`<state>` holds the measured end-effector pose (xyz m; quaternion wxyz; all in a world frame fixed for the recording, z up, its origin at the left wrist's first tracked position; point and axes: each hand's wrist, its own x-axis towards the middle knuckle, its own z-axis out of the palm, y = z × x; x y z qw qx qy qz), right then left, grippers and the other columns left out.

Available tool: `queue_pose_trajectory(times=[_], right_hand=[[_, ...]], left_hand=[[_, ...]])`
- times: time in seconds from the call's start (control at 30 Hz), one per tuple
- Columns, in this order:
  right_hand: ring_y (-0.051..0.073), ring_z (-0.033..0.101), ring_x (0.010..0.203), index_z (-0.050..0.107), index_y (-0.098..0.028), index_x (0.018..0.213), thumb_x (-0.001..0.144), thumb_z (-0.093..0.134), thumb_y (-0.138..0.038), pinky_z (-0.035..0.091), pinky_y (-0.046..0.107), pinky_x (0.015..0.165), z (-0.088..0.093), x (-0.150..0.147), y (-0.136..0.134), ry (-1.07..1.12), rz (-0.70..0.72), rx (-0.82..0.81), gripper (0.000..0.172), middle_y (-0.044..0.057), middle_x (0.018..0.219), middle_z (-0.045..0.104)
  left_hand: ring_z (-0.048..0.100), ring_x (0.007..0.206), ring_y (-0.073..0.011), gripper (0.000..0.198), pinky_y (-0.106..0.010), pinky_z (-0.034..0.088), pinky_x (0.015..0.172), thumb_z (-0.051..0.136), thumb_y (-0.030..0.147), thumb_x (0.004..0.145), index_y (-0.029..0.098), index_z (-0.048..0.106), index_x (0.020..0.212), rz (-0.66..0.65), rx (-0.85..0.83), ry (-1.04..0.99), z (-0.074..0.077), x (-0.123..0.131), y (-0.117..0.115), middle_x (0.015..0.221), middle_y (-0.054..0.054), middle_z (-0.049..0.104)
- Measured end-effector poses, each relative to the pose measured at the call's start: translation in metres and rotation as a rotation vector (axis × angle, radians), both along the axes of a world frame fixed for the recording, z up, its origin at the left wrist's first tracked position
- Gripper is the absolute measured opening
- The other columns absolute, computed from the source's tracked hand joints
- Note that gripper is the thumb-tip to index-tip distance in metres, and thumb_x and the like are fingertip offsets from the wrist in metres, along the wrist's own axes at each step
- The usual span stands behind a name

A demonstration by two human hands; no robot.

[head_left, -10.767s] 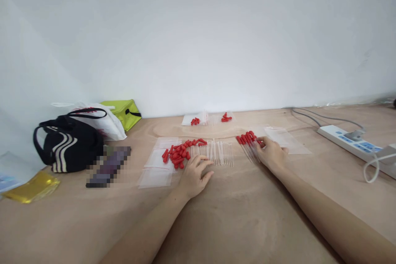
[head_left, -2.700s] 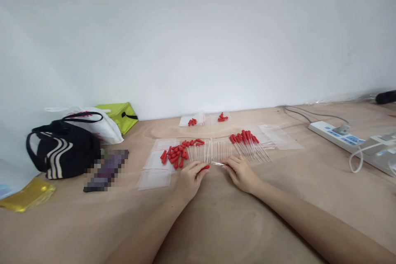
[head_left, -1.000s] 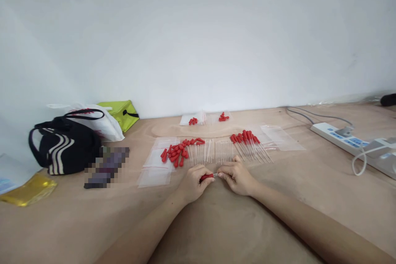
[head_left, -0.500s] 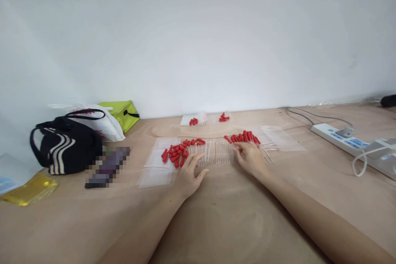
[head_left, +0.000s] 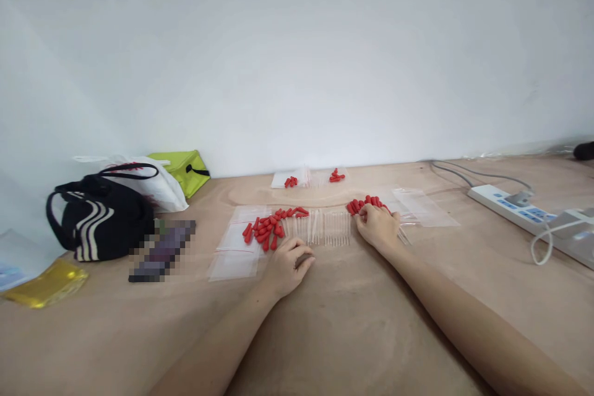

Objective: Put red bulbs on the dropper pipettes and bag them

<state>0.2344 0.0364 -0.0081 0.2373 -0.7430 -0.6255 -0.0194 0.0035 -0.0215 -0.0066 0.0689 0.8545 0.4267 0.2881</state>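
Observation:
My left hand [head_left: 290, 266] rests on the table with its fingers loosely curled and the thumb apart, holding nothing that I can see. Just beyond it is a pile of red rubber dropper bulbs [head_left: 266, 232], partly on clear zip bags [head_left: 234, 260]. A row of thin clear tubes [head_left: 336, 229] lies between my hands. My right hand [head_left: 378, 226] has its fingertips pinched together at the near edge of a second pile of red bulbs [head_left: 366, 203]. What those fingers hold is hidden. More thin tubes [head_left: 403, 235] stick out beside this hand.
Farther back, small groups of red bulbs [head_left: 291, 182] lie on bags by the wall. A black striped bag [head_left: 102, 219], a lime-green bag [head_left: 185, 173], a blurred-out dark object [head_left: 162, 250] and a yellow packet [head_left: 46, 284] are at left. A power strip [head_left: 520, 213] with cables is at right.
My right hand has drawn its fingers in and shifted slightly right. The lone red bulb near its fingertips no longer shows. My left hand has pulled back slightly from the tubes, fingers more curled.

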Motion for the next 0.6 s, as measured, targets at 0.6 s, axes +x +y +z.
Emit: queue_pose_trajectory(times=[0.6], right_hand=[[0.031, 0.055, 0.081, 0.065, -0.011, 0.075, 0.076, 0.042, -0.026, 0.027, 0.043, 0.071, 0.004, -0.02, -0.011, -0.175, 0.116, -0.094, 0.027, 0.019, 0.078, 0.064]], left_hand=[[0.052, 0.08, -0.0258, 0.022, -0.036, 0.033, 0.067, 0.05, 0.035, 0.077, 0.015, 0.06, 0.073, 0.684, 0.16, 0.562, 0.025, -0.03, 0.002, 0.08, -0.01, 0.057]])
